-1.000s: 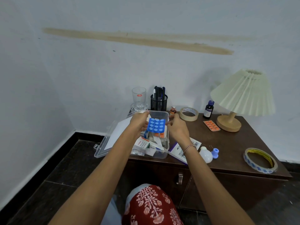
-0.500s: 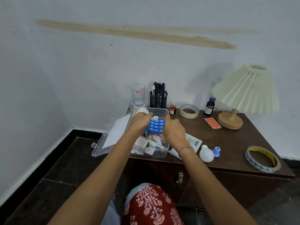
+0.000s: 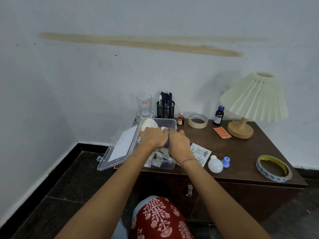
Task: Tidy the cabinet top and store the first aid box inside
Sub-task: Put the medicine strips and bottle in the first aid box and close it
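**In the middle of the frame, two hands reach into the box**

At the centre of the frame, on the left end of the dark brown wooden cabinet top (image 3: 241, 152), sits the clear plastic first aid box (image 3: 174, 121). Its clear lid (image 3: 120, 147) lies open to the left and hangs past the cabinet edge. Small packs and papers lie in the box.

Both hands are down inside the box, side by side. The left hand (image 3: 151, 138) has its fingers bent down. A blue pill pack (image 3: 166, 144) peeks out between the two hands, and the left hand's fingers curl over it. The right hand (image 3: 179, 144) has bent fingers too, but I cannot tell if it holds anything.

Above the box in the frame, by the wall, stand a clear drinking glass (image 3: 144, 106) and a black mesh pen cup (image 3: 165, 110). To their right come a small brown bottle (image 3: 180, 119), a tan tape roll (image 3: 197, 120), a dark bottle with a blue cap (image 3: 218, 115) and a flat orange pill strip (image 3: 222, 132). A lamp with a cream pleated shade (image 3: 255, 99) fills the upper right.

Just right of the right wrist lies a white printed pack with a barcode (image 3: 201, 153). Near it are a white light bulb (image 3: 215, 164) and, just beside that, a small blue cap (image 3: 226, 162). At the far right a blue and white tape roll (image 3: 274, 168) lies flat.
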A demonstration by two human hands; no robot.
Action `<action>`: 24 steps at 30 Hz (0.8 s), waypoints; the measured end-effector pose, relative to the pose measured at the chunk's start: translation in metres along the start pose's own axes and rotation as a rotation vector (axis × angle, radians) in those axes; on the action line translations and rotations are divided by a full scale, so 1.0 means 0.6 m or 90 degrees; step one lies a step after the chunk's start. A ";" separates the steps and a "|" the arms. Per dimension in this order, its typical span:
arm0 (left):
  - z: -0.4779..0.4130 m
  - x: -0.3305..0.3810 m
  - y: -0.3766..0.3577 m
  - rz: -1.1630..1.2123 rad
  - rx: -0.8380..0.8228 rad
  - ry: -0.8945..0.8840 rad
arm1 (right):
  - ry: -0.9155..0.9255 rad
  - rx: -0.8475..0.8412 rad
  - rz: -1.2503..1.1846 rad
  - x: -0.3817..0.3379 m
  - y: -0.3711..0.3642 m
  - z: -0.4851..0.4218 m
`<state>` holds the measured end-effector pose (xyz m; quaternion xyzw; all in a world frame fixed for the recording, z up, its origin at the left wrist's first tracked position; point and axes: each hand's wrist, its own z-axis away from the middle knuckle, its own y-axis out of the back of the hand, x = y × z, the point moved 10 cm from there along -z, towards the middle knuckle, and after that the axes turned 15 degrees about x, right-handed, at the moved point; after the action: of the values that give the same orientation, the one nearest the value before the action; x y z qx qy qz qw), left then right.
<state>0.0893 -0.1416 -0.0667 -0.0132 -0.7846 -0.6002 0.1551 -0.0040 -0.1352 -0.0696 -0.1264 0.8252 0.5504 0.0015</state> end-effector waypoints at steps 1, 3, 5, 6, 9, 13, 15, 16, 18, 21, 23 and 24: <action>0.001 0.001 0.003 -0.005 0.001 -0.003 | -0.002 0.000 -0.014 0.000 0.004 0.001; 0.000 0.001 0.011 0.003 0.005 0.004 | 0.003 0.005 -0.033 -0.001 0.015 0.002; -0.001 -0.002 0.025 0.026 0.013 0.015 | 0.016 0.021 -0.037 -0.002 0.032 0.001; 0.000 -0.003 0.032 0.039 0.018 0.016 | 0.021 0.030 -0.039 -0.002 0.041 0.000; 0.007 0.000 0.055 0.074 0.033 0.020 | 0.020 0.057 -0.060 0.007 0.066 -0.003; 0.023 0.019 0.081 0.141 0.033 0.021 | 0.009 0.123 -0.068 0.024 0.101 -0.006; 0.033 0.031 0.098 0.168 0.052 0.016 | 0.004 0.151 -0.065 0.035 0.122 -0.001; 0.038 0.036 0.105 0.175 0.057 0.015 | 0.000 0.156 -0.068 0.041 0.131 0.002; 0.049 0.047 0.115 0.187 0.046 0.024 | -0.011 0.161 -0.072 0.054 0.150 0.009; 0.070 0.065 0.126 0.240 0.022 0.040 | -0.011 0.180 -0.051 0.071 0.178 0.022; 0.086 0.078 0.132 0.309 0.010 0.050 | -0.014 0.193 -0.041 0.081 0.199 0.033; 0.094 0.084 0.135 0.336 0.001 0.053 | -0.018 0.196 -0.035 0.087 0.209 0.039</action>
<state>0.0450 -0.0739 0.0094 -0.1925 -0.7473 -0.5382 0.3388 -0.0844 -0.0796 0.0277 -0.1399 0.8959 0.4191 0.0475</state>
